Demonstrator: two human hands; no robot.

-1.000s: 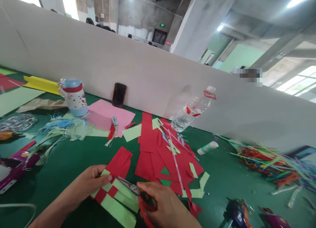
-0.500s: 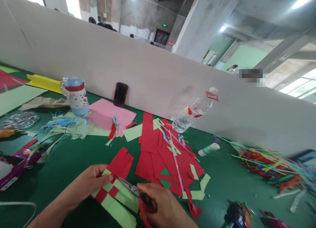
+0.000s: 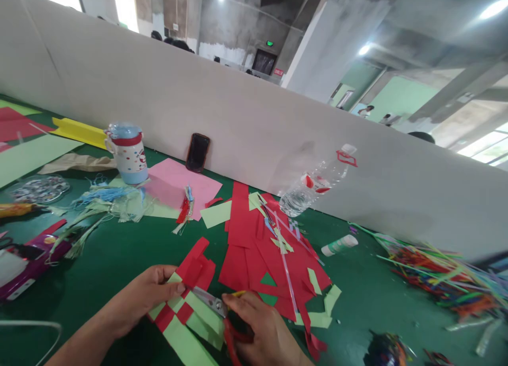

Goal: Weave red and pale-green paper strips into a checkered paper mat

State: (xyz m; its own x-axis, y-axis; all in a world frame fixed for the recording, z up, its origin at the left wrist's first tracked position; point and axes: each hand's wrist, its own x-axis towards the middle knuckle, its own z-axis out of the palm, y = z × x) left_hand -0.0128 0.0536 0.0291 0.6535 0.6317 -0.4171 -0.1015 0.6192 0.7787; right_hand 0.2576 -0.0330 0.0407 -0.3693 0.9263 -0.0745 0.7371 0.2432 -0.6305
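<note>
Red and light-green paper strips are interlaced in a checkered woven paper piece [image 3: 174,308] low in the view. My left hand [image 3: 159,289] pinches its left side between thumb and fingers. Above the thumb, red strips [image 3: 200,265] stick up with uneven ends. From the right, my right hand [image 3: 257,323] grips a pair of scissors [image 3: 212,301] by its handles, partly red. The blades point up and left across the paper, their tips beside my left thumb. Whether the blades are fully closed is hard to see.
Red paper scraps [image 3: 242,265] lie just beyond my hands. Behind stand a clear plastic bottle [image 3: 313,183], a phone [image 3: 198,152] and a patterned cup [image 3: 129,157]. A glue stick [image 3: 339,245] and pipe cleaners [image 3: 440,273] lie right. A purple tool [image 3: 32,263] sits left.
One red strip above my left thumb now stands apart from the others, tilted up. The scissors have barely shifted on the paper. The whole view has moved slightly.
</note>
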